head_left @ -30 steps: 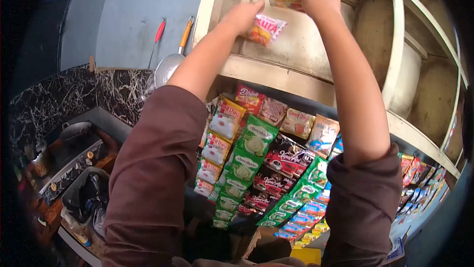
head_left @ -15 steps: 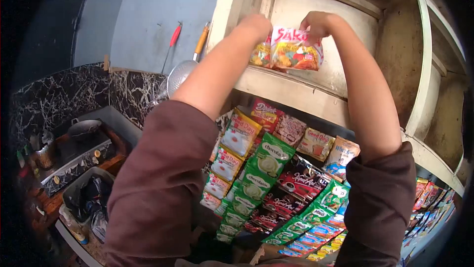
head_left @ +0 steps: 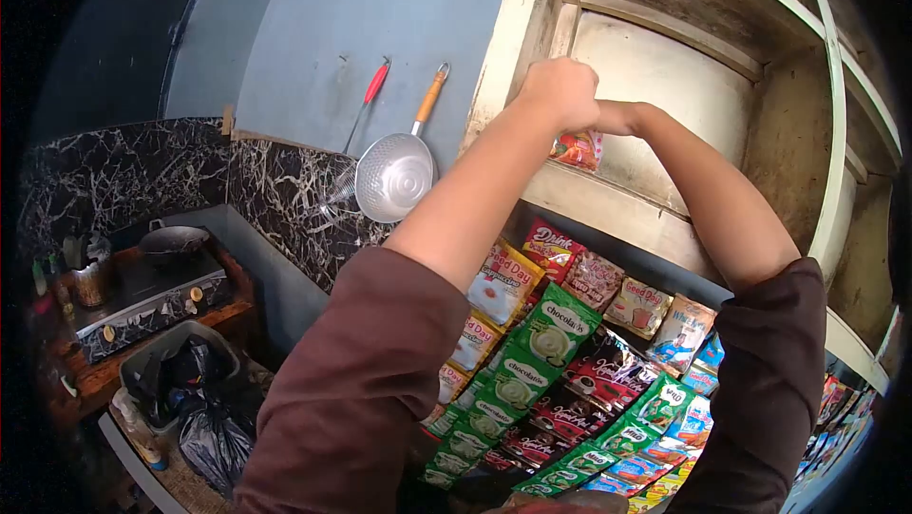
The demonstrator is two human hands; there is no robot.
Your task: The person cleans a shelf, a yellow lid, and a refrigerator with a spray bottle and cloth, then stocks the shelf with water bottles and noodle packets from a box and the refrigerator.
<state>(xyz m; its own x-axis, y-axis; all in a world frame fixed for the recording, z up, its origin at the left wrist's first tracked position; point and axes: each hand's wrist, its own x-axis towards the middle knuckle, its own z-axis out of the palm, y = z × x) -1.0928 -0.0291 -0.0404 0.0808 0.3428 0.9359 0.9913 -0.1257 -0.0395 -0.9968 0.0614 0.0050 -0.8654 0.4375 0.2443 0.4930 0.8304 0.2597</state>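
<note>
My left hand (head_left: pixel 562 94) is closed at the left side of the open cabinet shelf, above a small printed food packet (head_left: pixel 578 150). Its fingers seem wrapped round the packet's upper part, which they hide. The packet shows red and orange food pictures and rests by the shelf's front edge. My right hand (head_left: pixel 617 118) reaches in from the right, bent at the wrist, and meets my left hand. Its fingers are hidden behind my left hand, so their grip does not show.
Strips of drink sachets (head_left: pixel 518 371) hang below the cabinet (head_left: pixel 608 205). A strainer (head_left: pixel 394 177) and a red-handled tool (head_left: pixel 377 84) hang on the wall. At the lower left are a stove (head_left: pixel 152 310) with a pan (head_left: pixel 173 237) and a bin (head_left: pixel 223 348) with black bags.
My right hand has moved left to meet my left hand. The packet lettering that showed between them is now covered. The view has shifted, so the scene sits further right.
</note>
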